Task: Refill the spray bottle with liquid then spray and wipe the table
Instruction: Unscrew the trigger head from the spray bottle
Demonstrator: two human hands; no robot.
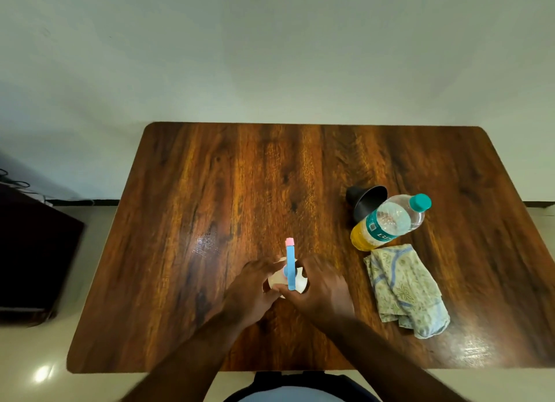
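A: Plain pale wall, glossy floor, and a dark wood-grain table [210, 191] pushed up against the wall. What's on it, starting from the left?

B: Left of the hands the top is bare apart from a shiny glare patch. Then the left hand [253, 290] and right hand [322, 290], both wrapped around the spray bottle [289, 277], which stands upright between them near the table's front edge.

A: How are they holding it?

B: The left hand is curled around the white body; the right is closed on it from the other side, up near the blue-and-pink sprayer head. The picture is blurred, so I can't tell whether the right hand is twisting the head or only steadying it.

A: How should it handle?

B: My guess is light, thin plastic that gives a bit when squeezed. Best to hold the body firmly low down and turn at the collar, not by the long nozzle.

A: And right of the hands?

B: Well apart and farther back, a black funnel [366, 200], mouth tipped toward us, touching a water bottle [390, 221] with a teal cap and yellowish liquid low inside. Just nearer, a crumpled patterned cloth [405, 287], soft and easy to bunch for wiping.
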